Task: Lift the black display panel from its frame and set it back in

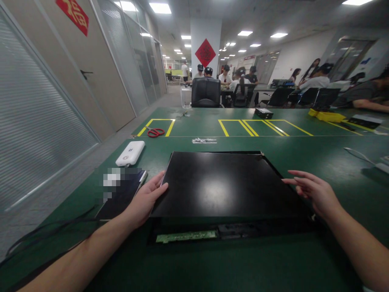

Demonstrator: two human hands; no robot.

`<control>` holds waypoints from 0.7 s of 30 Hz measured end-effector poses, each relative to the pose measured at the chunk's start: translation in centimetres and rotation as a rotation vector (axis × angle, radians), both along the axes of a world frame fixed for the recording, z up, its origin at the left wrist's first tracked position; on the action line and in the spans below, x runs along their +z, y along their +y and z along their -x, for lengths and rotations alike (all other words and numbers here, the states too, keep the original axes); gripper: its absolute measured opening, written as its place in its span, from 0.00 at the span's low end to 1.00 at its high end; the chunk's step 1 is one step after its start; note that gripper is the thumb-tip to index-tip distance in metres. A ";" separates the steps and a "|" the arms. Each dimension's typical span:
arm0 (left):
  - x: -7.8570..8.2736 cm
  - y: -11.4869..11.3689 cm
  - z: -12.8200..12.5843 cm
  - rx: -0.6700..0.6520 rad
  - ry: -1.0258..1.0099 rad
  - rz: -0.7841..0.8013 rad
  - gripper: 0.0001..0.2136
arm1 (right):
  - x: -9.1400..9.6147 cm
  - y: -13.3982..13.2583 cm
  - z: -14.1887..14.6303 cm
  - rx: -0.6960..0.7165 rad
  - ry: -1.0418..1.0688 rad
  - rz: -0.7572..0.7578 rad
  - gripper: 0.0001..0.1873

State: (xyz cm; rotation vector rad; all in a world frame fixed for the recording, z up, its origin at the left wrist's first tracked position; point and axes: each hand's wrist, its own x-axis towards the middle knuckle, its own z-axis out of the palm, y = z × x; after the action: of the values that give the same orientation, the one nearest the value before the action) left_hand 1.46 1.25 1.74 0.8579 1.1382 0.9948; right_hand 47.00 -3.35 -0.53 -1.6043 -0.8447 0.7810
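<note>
A black flat screen panel (225,186) lies in front of me over a black frame (275,163), not quite lined up with it. Its near edge sits above a green circuit board strip (186,236) that shows below. My left hand (150,194) grips the panel's left edge, thumb on top and fingers at the side. At the right edge, my right hand (317,192) has its fingers stretched out towards the panel, and they hold nothing. Whether those fingertips touch the edge is hard to tell.
On the green table (170,146) lie a white power bank (130,154), red scissors (156,132), a dark booklet-like item (121,198), white strips (204,141) and a black box (263,113). Black cables (54,227) run at left. Yellow pieces (326,116) and seated people are farther off.
</note>
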 end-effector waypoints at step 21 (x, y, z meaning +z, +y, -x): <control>-3.2 -1.3 0.0 -0.210 0.797 -0.931 0.19 | -0.2 0.1 0.2 -0.065 -0.305 0.167 0.30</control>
State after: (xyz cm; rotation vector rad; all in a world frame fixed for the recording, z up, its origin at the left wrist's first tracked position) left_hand 1.43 -0.08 -1.42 2.2180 1.1630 1.0224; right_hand 46.84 -3.21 -0.73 -1.9224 -0.9568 0.5804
